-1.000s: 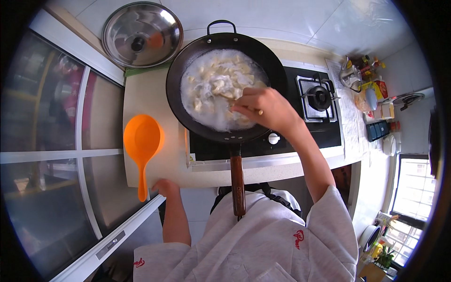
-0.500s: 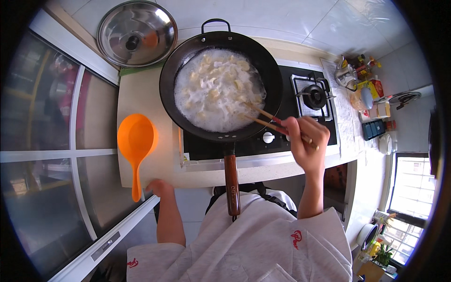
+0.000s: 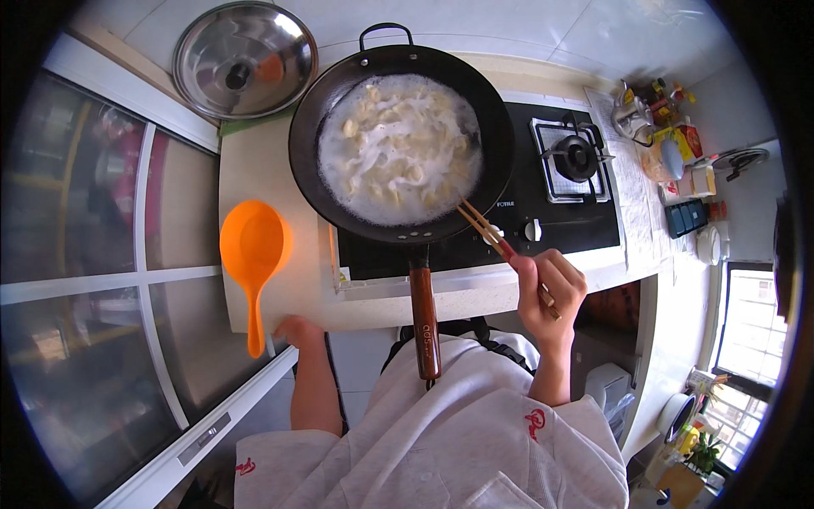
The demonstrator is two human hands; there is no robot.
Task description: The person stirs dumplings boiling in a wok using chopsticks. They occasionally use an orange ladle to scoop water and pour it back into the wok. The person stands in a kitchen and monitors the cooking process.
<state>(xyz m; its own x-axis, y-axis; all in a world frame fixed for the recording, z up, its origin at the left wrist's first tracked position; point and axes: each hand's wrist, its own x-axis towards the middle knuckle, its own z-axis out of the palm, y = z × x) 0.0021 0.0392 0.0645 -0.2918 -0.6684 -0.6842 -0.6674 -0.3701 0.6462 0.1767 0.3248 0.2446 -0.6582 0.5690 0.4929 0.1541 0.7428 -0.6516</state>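
Observation:
My right hand (image 3: 553, 293) is closed around a pair of wooden chopsticks (image 3: 480, 222) with red parts near the grip. Their tips reach the near right rim of a black wok (image 3: 307, 182). Inside the wok, pale pieces like dumplings (image 3: 351, 128) lie in cloudy, foamy liquid. The wok's brown wooden handle (image 3: 425, 327) points toward me. At the counter's front edge, my left hand (image 3: 303, 330) rests with its fingers stretched out and partly hidden, holding nothing I can see. Nearest to it is the handle of an orange ladle-shaped scoop (image 3: 256, 242) lying on the counter.
A steel lid (image 3: 278, 53) leans at the back left. Right of the wok is a second burner (image 3: 577, 159) on the black gas hob (image 3: 560, 239). Bottles and jars (image 3: 670, 161) crowd the right side. A framed glass door (image 3: 76, 356) stands at the left.
My right hand has drawn down and back, bringing the chopsticks closer together and from within the foamy liquid to the wok's near rim. My left hand stays at the counter edge.

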